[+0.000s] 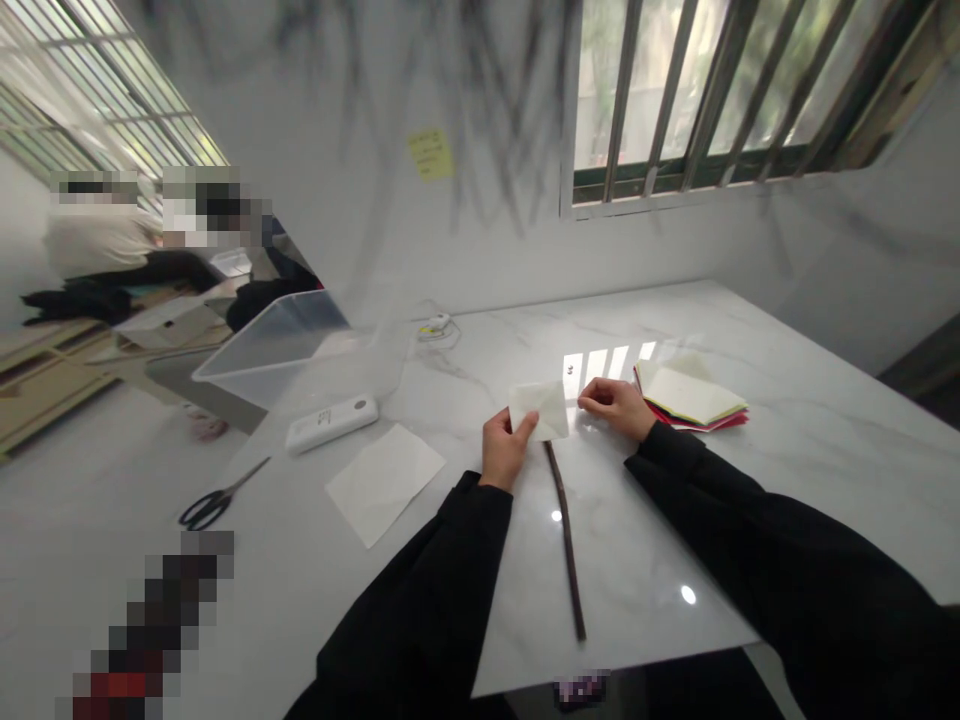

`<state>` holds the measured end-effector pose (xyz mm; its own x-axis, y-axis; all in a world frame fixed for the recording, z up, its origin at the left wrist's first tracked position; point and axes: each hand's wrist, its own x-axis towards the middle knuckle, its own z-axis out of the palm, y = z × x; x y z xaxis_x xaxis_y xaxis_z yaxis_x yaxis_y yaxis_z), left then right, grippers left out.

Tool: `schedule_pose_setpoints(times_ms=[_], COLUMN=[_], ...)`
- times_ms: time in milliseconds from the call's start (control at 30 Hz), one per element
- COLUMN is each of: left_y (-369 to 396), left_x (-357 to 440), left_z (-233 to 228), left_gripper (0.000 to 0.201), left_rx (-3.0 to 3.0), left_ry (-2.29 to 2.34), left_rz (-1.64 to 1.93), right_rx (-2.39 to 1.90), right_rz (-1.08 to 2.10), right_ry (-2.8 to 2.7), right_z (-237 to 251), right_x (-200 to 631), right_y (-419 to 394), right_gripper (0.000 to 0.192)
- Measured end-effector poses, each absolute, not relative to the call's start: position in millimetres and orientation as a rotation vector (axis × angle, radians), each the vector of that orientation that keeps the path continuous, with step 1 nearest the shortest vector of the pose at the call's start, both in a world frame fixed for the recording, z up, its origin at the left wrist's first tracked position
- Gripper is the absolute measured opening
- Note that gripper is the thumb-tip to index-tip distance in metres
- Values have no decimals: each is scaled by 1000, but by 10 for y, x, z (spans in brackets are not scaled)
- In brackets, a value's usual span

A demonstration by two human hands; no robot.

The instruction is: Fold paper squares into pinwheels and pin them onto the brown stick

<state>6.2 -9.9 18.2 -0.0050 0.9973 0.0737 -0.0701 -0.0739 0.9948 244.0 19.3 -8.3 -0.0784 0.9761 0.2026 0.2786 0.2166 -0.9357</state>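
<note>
My left hand pinches a small square of white paper, thumb lying across its front. To the right of the paper, my right hand has its fingers curled together, close to the table and apart from the paper. What those fingers hold, if anything, is too small to make out. A thin dark brown stick lies on the white marbled table, its far end just below the paper. Beside my right wrist rests a stack of coloured paper, with a pale sheet on top.
Left of my hands lie a white paper sheet, a white oblong device and black-handled scissors. Behind them stands a clear plastic bin. A small cabled item sits near the wall. People sit at the far left.
</note>
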Motion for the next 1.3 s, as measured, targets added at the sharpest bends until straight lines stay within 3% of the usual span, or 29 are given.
schedule_pose_setpoints(times_ms=[667, 967, 1300], left_y=[-213, -247, -284], left_x=[25, 55, 94], left_z=[286, 326, 349], left_gripper=[40, 37, 27], left_rx=[1281, 1217, 1230], left_ry=[1257, 1270, 1284], left_rz=[1193, 1194, 1156], right_rx=[-1141, -1069, -1111], right_rz=[1048, 510, 731], right_ry=[-1187, -1490, -1543], right_z=[9, 148, 115], right_x=[2113, 1854, 1844], right_y=[-79, -354, -291], right_gripper=[29, 8, 12])
